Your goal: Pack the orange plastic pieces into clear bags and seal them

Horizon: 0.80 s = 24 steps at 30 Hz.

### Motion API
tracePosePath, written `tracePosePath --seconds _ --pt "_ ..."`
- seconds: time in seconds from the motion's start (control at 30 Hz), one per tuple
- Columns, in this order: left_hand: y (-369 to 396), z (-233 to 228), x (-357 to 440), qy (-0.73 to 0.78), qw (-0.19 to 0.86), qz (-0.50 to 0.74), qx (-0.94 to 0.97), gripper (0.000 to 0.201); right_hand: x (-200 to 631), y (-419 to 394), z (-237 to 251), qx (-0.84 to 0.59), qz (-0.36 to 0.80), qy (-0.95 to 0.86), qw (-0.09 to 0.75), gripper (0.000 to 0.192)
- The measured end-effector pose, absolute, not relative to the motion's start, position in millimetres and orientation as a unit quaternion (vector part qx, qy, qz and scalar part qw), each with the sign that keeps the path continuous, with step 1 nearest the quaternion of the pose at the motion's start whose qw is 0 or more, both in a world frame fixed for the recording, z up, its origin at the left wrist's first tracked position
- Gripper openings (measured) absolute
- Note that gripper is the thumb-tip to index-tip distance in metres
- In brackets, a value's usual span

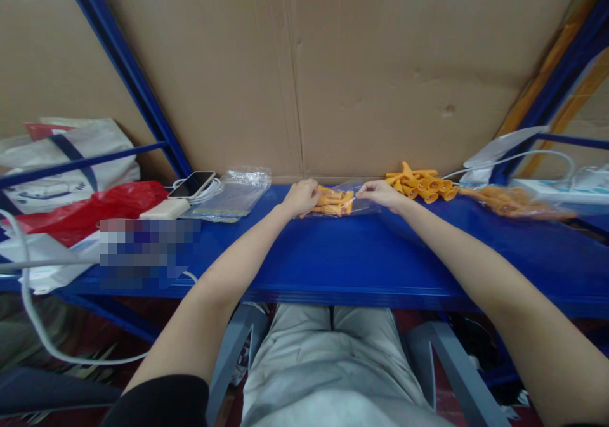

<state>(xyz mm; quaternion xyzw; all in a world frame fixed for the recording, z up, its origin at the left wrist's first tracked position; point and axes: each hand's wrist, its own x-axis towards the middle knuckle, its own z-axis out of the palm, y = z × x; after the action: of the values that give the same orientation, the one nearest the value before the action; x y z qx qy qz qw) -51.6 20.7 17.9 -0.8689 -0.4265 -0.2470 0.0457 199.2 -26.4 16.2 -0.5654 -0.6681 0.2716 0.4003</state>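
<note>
A small clear plastic bag [337, 202] filled with orange plastic pieces lies on the blue shelf [333, 256], near the cardboard back wall. My left hand [301, 197] grips the bag's left end. My right hand [378, 193] pinches its right end. To the right lies a loose heap of orange pieces [421, 184], touching neither hand. Further right is a filled bag of orange pieces [511, 202].
A stack of empty clear bags [233, 193] lies left of my hands, beside a phone [192, 184] on a white power bank [164, 209] with a cable. A red bag [85, 211] and white bags sit far left. A white power strip [561, 189] is at right.
</note>
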Motion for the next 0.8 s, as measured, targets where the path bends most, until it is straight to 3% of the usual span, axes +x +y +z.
tracePosePath --seconds 0.17,0.33,0.5,0.6,0.7,0.8 --pt "21 22 -47 -0.370 -0.071 -0.307 -0.874 0.035 205 -16 11 -0.584 0.000 -0.698 0.415 0.010" --pt "18 17 -44 -0.496 -0.102 -0.328 -0.797 0.018 206 -24 17 -0.651 -0.093 -0.651 0.380 0.011" --pt "15 20 -47 -0.569 -0.165 -0.289 -0.751 0.020 203 -34 24 -0.739 0.006 -0.622 0.258 0.038" --pt "14 24 -48 -0.572 -0.246 -0.273 -0.733 0.023 201 -34 23 -0.733 0.117 -0.620 0.254 0.053" --pt "13 23 -46 -0.568 -0.318 -0.262 -0.712 0.024 197 -31 19 -0.709 0.219 -0.585 0.326 0.041" --pt "16 16 -42 -0.565 -0.327 -0.310 -0.691 0.023 193 -28 12 -0.674 0.295 -0.538 0.412 0.024"
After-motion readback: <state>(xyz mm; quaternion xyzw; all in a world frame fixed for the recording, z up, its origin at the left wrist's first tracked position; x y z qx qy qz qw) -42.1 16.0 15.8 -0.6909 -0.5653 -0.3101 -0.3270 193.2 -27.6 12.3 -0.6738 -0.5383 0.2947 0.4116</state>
